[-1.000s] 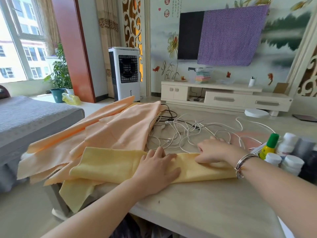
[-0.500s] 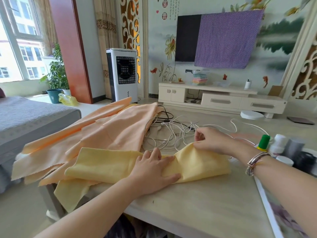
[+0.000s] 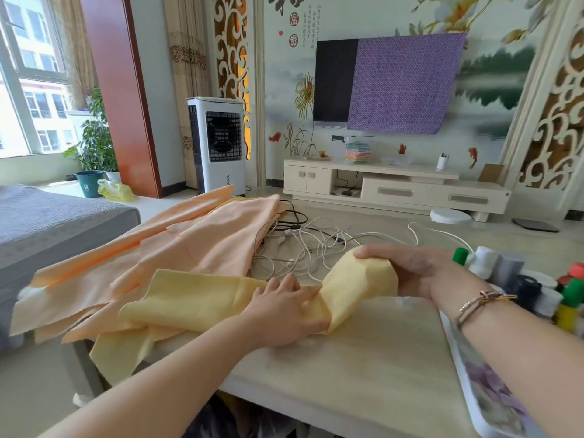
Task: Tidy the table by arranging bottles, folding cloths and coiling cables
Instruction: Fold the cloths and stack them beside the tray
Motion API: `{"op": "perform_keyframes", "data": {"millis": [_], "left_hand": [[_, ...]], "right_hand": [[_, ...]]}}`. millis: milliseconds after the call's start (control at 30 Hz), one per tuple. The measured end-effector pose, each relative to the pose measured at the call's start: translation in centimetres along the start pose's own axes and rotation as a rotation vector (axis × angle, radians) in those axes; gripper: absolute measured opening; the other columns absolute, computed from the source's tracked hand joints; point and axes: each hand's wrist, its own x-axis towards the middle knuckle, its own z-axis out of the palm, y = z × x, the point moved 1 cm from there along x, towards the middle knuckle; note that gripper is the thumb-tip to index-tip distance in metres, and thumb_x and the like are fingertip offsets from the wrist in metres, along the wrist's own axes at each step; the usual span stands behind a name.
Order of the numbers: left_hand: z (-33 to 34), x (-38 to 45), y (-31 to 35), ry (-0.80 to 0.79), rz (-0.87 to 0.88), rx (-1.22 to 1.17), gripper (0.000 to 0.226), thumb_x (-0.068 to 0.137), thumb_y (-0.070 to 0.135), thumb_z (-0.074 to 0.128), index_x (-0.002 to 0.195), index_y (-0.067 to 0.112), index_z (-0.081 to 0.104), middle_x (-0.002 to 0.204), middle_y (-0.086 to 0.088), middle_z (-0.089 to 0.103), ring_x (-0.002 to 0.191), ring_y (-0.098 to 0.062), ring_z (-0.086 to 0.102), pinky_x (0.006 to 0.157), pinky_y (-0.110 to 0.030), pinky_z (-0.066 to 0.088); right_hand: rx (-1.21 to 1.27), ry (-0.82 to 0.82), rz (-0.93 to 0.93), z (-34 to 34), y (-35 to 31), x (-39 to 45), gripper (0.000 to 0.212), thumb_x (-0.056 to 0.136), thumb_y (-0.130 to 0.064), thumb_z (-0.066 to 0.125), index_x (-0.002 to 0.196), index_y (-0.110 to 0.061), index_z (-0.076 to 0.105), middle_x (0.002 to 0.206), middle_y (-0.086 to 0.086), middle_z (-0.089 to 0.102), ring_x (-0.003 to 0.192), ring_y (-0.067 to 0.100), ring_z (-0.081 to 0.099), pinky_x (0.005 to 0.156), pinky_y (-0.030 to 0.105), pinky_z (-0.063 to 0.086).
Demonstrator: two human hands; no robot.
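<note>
A yellow cloth (image 3: 202,305) lies along the front of the wooden table (image 3: 363,368). My left hand (image 3: 284,311) presses flat on its middle. My right hand (image 3: 410,270) grips the cloth's right end, lifted off the table and curled over towards the left. Behind the yellow cloth lies a heap of peach cloths (image 3: 177,248). A tangle of white and black cables (image 3: 309,245) sprawls across the middle of the table. Several bottles (image 3: 512,279) with white, green and red caps stand at the right.
A flowered tray (image 3: 486,387) edges the table's right side under the bottles. A grey bed (image 3: 47,222) stands to the left. Beyond the table are a white air cooler (image 3: 218,143), a TV cabinet (image 3: 395,188) and a wall TV half covered by purple cloth.
My right hand has picked up the yellow cloth's right end and carried it up and leftwards, folding it over. My left hand stays pressed on the cloth's middle.
</note>
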Motion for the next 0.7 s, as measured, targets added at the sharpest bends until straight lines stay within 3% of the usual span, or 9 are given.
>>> {"op": "perform_keyframes", "data": {"millis": [100, 200, 267, 367, 467, 600, 700], "left_hand": [[-0.1, 0.5, 2.0, -0.026, 0.047, 0.017, 0.076, 0.078, 0.075, 0.039, 0.145, 0.047, 0.018, 0.129, 0.005, 0.032, 0.127, -0.023, 0.028, 0.103, -0.041, 0.024], [0.2, 1.0, 3.6, -0.031, 0.068, 0.022, 0.076, 0.08, 0.074, 0.038, 0.146, 0.043, 0.018, 0.132, 0.004, 0.032, 0.127, -0.025, 0.028, 0.103, -0.043, 0.025], [0.6, 1.3, 4.3, -0.035, 0.076, 0.029, 0.075, 0.08, 0.073, 0.038, 0.146, 0.041, 0.02, 0.132, 0.003, 0.032, 0.126, -0.026, 0.03, 0.102, -0.043, 0.025], [1.1, 1.5, 4.6, -0.026, 0.094, 0.058, 0.072, 0.079, 0.074, 0.037, 0.142, 0.044, 0.021, 0.13, 0.003, 0.031, 0.123, -0.026, 0.031, 0.1, -0.043, 0.026], [1.5, 1.6, 4.0, -0.038, 0.089, 0.058, 0.073, 0.079, 0.077, 0.034, 0.143, 0.045, 0.02, 0.13, 0.006, 0.028, 0.122, -0.024, 0.03, 0.103, -0.041, 0.023], [1.9, 1.5, 3.9, -0.028, 0.069, 0.038, 0.07, 0.081, 0.076, 0.033, 0.143, 0.046, 0.022, 0.127, 0.007, 0.027, 0.122, -0.022, 0.028, 0.102, -0.039, 0.02], [2.1, 1.3, 4.0, -0.01, 0.073, 0.059, 0.073, 0.08, 0.077, 0.031, 0.145, 0.045, 0.02, 0.125, 0.008, 0.025, 0.12, -0.022, 0.027, 0.102, -0.039, 0.02]], "right_hand": [[0.06, 0.032, -0.022, 0.4, -0.2, -1.2, 0.019, 0.083, -0.02, 0.066, 0.097, -0.009, 0.06, 0.09, 0.016, 0.062, 0.077, 0.027, 0.06, 0.073, 0.037, 0.052], [0.058, 0.062, -0.016, 0.0, -1.0, -2.2, 0.015, 0.086, -0.018, 0.063, 0.096, -0.009, 0.058, 0.09, 0.017, 0.06, 0.076, 0.028, 0.06, 0.069, 0.036, 0.053], [-0.009, 0.109, -0.017, -0.5, -1.4, -2.6, 0.008, 0.087, -0.013, 0.062, 0.093, -0.009, 0.059, 0.08, 0.015, 0.061, 0.065, 0.026, 0.061, 0.06, 0.033, 0.055], [-0.382, 0.372, -0.059, -1.6, -1.5, -3.1, 0.004, 0.084, -0.009, 0.063, 0.088, -0.008, 0.061, 0.076, 0.011, 0.06, 0.061, 0.022, 0.056, 0.058, 0.03, 0.05], [-0.706, 0.551, -0.056, -2.3, -1.3, -3.1, 0.027, 0.083, -0.011, 0.058, 0.108, -0.002, 0.061, 0.095, 0.007, 0.064, 0.072, 0.019, 0.052, 0.057, 0.023, 0.043], [-0.884, 0.607, 0.066, -2.3, -0.9, -3.5, 0.038, 0.084, -0.015, 0.051, 0.122, -0.015, 0.046, 0.104, 0.006, 0.054, 0.084, 0.021, 0.052, 0.065, 0.028, 0.046], [-0.835, 0.565, 0.136, -1.9, -0.5, -3.7, 0.039, 0.086, -0.011, 0.047, 0.124, -0.011, 0.043, 0.114, 0.018, 0.051, 0.098, 0.036, 0.058, 0.079, 0.049, 0.056]]}}
